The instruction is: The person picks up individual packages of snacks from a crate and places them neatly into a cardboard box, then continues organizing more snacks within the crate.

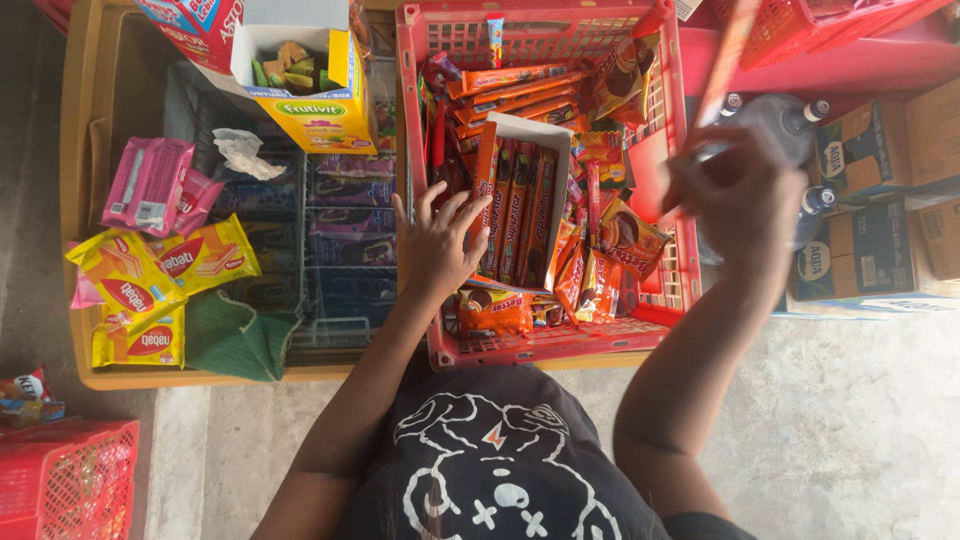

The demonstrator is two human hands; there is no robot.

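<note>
While seen from the head view: left hand [436,243] spread open, fingertips resting on white open cardboard box [522,205] part-filled with orange wrapped snack sticks [517,210], inside red plastic crate [668,150]. Right hand [745,190] blurred, closed around one long orange stick [728,60]. Many loose orange packets lying unboxed.

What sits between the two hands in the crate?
Head view: the open white box of orange snack sticks, plus loose orange packets, lie between left hand and right hand.
</note>
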